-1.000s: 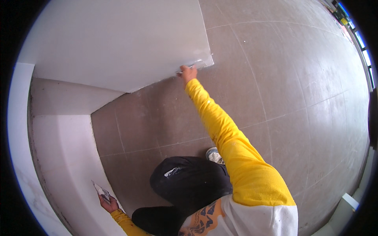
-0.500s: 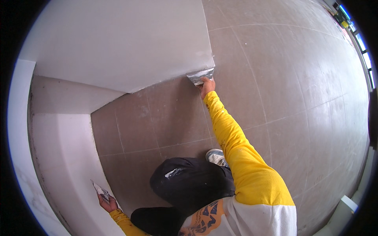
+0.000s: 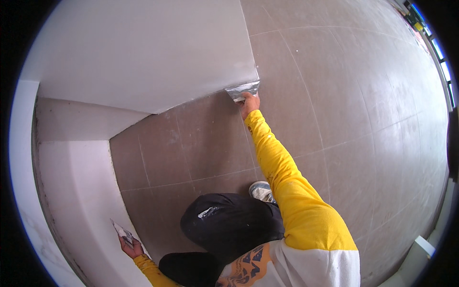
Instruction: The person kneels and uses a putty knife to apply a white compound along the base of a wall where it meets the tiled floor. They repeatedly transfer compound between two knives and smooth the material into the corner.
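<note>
My right hand is stretched forward, its fingers closed around a wide putty knife with whitish smears on its blade. The blade's edge lies at the foot of the pale wall, close to its outer corner, where wall and floor meet. Low on the left, my left hand grips a second putty knife, which carries some pale paste. That one is beside the lower white wall, and whether it touches the wall I cannot tell.
Brown tiles with pale joints cover the floor. My bent knee and shoe are between my arms. A recess opens left of the wall. Windows and blurred items stand at the far right.
The view has shifted very slightly. Both hands keep their holds on the putty knives, and the right blade stays by the wall's corner.
</note>
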`<state>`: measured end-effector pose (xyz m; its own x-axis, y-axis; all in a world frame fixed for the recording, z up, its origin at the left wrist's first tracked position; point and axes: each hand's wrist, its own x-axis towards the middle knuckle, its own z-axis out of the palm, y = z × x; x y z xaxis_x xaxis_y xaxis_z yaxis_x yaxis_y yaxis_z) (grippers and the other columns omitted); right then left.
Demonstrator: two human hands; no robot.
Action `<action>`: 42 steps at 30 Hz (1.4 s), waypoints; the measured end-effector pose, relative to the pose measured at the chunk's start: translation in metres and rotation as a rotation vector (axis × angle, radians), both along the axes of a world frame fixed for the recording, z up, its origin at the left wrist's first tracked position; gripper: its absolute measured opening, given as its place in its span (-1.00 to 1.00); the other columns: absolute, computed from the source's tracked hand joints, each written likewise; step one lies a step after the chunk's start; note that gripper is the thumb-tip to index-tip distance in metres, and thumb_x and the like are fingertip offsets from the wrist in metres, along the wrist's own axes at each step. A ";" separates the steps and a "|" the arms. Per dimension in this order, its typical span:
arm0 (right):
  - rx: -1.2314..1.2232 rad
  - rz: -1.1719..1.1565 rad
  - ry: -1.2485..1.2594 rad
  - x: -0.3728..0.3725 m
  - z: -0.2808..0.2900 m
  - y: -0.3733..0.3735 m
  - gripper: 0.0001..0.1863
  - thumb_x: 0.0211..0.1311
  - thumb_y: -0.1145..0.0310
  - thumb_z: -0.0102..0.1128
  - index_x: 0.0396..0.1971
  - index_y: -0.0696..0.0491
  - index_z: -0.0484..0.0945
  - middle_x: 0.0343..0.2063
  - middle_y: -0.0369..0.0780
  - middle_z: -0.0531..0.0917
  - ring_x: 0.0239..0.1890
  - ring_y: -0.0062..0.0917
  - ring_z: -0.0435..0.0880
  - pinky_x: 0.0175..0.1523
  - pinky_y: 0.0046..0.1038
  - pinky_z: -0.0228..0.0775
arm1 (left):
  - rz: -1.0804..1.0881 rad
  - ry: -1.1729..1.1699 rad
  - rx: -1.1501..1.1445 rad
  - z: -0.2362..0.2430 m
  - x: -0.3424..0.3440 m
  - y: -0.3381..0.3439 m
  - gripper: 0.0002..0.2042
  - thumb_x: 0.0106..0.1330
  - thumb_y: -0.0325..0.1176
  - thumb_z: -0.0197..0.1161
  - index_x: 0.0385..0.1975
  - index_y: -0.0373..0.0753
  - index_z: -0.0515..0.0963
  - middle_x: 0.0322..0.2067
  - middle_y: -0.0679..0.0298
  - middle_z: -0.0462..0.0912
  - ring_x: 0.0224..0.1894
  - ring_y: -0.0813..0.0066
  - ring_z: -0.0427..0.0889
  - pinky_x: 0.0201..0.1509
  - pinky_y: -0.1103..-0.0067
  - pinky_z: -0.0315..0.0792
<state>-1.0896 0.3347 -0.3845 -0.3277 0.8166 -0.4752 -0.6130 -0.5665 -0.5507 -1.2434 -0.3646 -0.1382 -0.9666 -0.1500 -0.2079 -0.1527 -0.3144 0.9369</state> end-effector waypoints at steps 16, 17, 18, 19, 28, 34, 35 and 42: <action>-0.245 -0.069 -0.114 -0.025 0.005 0.058 -0.57 0.10 0.54 0.12 0.04 0.15 0.38 -0.15 -0.09 0.55 -0.24 -0.28 0.61 -0.29 -0.27 0.58 | -0.048 -0.047 0.000 0.000 -0.007 -0.011 -0.74 0.30 -0.35 0.23 -0.02 -0.16 0.56 -0.12 0.30 0.67 -0.19 0.48 0.68 -0.31 0.58 0.64; -0.275 -0.090 -0.149 -0.032 0.015 0.059 -0.56 0.10 0.53 0.14 0.05 0.16 0.38 -0.15 -0.08 0.55 -0.22 -0.28 0.61 -0.29 -0.26 0.58 | -0.045 -0.049 -0.017 0.001 -0.007 -0.009 -0.75 0.31 -0.35 0.22 -0.03 -0.16 0.57 -0.13 0.30 0.68 -0.20 0.48 0.68 -0.32 0.59 0.64; -0.260 -0.084 -0.113 -0.037 0.026 0.056 -0.51 0.07 0.54 0.19 0.07 0.18 0.38 -0.12 -0.05 0.54 -0.16 -0.28 0.60 -0.28 -0.26 0.59 | -0.007 -0.066 0.006 0.000 -0.007 -0.008 -0.75 0.31 -0.35 0.21 -0.03 -0.15 0.57 -0.14 0.30 0.68 -0.22 0.48 0.68 -0.34 0.59 0.64; -0.226 -0.060 -0.144 -0.046 0.037 0.047 -0.48 0.07 0.54 0.18 0.10 0.18 0.35 -0.11 -0.05 0.54 -0.15 -0.28 0.59 -0.27 -0.26 0.59 | -0.054 -0.037 -0.043 0.000 -0.008 -0.007 -0.74 0.33 -0.34 0.19 0.00 -0.17 0.55 -0.11 0.30 0.66 -0.21 0.48 0.67 -0.34 0.59 0.65; -0.032 0.022 -0.095 -0.030 0.032 -0.011 -0.41 0.08 0.57 0.02 0.19 0.02 0.25 -0.08 -0.16 0.56 -0.17 -0.34 0.62 -0.25 -0.31 0.59 | -0.208 -0.023 -0.025 0.001 -0.008 -0.010 -0.68 0.39 -0.32 0.11 0.10 -0.21 0.49 -0.01 0.31 0.60 -0.09 0.49 0.61 -0.25 0.62 0.64; -0.053 -0.047 -0.112 -0.006 0.007 0.030 -0.44 0.07 0.59 -0.03 0.15 -0.06 0.29 -0.09 -0.18 0.55 -0.22 -0.33 0.62 -0.35 -0.32 0.58 | 0.010 -0.047 -0.035 0.003 -0.005 0.010 -0.74 0.28 -0.31 0.26 -0.04 -0.11 0.57 -0.17 0.35 0.69 -0.26 0.55 0.67 -0.38 0.61 0.59; -0.078 -0.045 -0.119 -0.006 0.006 0.034 -0.44 0.08 0.59 -0.02 0.15 -0.06 0.28 -0.10 -0.18 0.54 -0.23 -0.33 0.62 -0.36 -0.32 0.58 | 0.003 -0.048 -0.013 0.003 -0.005 0.013 -0.74 0.27 -0.30 0.27 -0.05 -0.10 0.57 -0.16 0.36 0.68 -0.25 0.56 0.66 -0.38 0.63 0.58; -0.222 -0.083 -0.189 -0.026 0.020 0.058 -0.38 0.12 0.54 0.05 0.23 -0.04 0.18 -0.09 -0.14 0.51 -0.26 -0.31 0.60 -0.38 -0.32 0.58 | 0.026 -0.059 0.019 0.004 0.000 0.016 -0.74 0.27 -0.29 0.27 -0.05 -0.08 0.58 -0.16 0.40 0.67 -0.22 0.55 0.65 -0.40 0.64 0.54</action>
<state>-1.1159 0.3929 -0.3643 -0.1529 0.7065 -0.6910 -0.5606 -0.6379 -0.5281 -1.2437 -0.3490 -0.1342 -0.9483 -0.1700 -0.2679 -0.1997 -0.3363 0.9203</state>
